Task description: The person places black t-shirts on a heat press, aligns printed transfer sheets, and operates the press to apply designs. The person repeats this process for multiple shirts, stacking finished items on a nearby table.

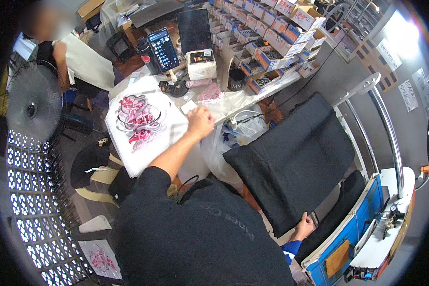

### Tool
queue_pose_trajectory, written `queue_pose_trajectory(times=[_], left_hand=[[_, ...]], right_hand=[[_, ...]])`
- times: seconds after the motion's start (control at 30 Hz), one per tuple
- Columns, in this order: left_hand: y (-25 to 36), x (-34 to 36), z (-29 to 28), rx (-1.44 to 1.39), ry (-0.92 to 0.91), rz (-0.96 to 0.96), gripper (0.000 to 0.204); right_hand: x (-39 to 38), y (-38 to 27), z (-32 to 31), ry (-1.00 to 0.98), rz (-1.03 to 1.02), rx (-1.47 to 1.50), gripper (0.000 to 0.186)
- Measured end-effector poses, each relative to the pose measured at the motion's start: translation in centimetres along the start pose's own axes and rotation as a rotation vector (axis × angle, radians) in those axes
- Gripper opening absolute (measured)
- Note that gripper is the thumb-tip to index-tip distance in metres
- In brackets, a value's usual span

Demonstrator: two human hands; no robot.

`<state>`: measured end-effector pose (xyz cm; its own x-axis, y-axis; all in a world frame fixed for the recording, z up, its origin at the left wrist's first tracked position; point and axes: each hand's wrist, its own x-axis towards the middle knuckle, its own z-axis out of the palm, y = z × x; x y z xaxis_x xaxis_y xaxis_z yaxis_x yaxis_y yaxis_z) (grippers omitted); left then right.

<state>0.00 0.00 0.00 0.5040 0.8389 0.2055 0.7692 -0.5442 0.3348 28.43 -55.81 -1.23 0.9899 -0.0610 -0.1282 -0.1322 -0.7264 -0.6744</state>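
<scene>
My left hand (201, 122) is at the table's near edge, just right of a stack of white sheets (172, 125) printed with red and grey designs. Its fingers look curled; what they hold, if anything, is hidden. A small white card (189, 106) lies by its fingertips. At lower right, my right hand (304, 228) pinches the near edge of a black cloth (295, 157). Blue and white fabric (291, 250) shows at that wrist. The cloth lies spread over a flat surface of a machine with a curved metal bar (388, 126).
A lit phone (163, 50), a dark tablet (194, 31) and a mug (236, 79) stand on the table, with stacked small boxes (271, 38) behind. A floor fan (31, 109) stands at left near another person (57, 59). A plastic bag (219, 152) hangs below the table edge.
</scene>
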Motion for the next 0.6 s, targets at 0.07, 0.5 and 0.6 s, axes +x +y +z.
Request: queue_pose_trajectory(times=[0.07, 0.5, 0.6], left_hand=[[3.0, -0.5, 1.3, -0.219, -0.070, -0.026, 0.026], [16.3, -2.2, 4.0, -0.564, -0.336, 0.144, 0.032], [16.7, -2.1, 3.3, -0.477, -0.342, 0.160, 0.029]], right_hand=[[0.1, -0.1, 0.1, 0.004, -0.019, 0.026, 0.034], [1.2, 0.5, -0.1, 0.049, -0.126, -0.081, 0.041], [1.0, -0.2, 0.0, 0.061, -0.160, -0.118, 0.042]])
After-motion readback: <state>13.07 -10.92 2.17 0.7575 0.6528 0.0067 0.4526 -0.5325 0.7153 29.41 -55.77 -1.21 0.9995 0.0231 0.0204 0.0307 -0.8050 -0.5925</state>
